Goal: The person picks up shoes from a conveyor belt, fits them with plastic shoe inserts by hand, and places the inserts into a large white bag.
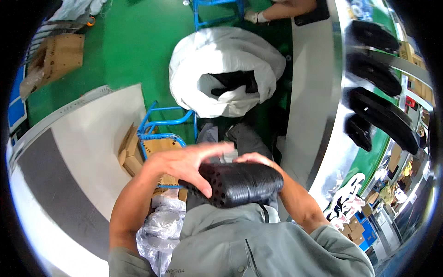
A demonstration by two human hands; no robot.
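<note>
In front of my torso is a black, shiny, rounded block (249, 182) with fine ridges along its side and many small round holes in its left end. My right hand (256, 159) holds it from behind at the far right side; most of the fingers are hidden. My left hand (187, 167) is at the holed end, fingers stretched apart and a little blurred, the thumb lying against that end. Beyond my legs stands a large white sack (226, 106), its mouth folded wide, with dark pieces (235, 83) inside.
A blue metal frame (166, 122) with cardboard stands left of my legs, near plastic-wrapped items (161, 225). Long pale worktops flank me; several black pieces (380, 117) lie along the right one. At the far side, another person's arm (290, 8) reaches in by a second blue frame (219, 21).
</note>
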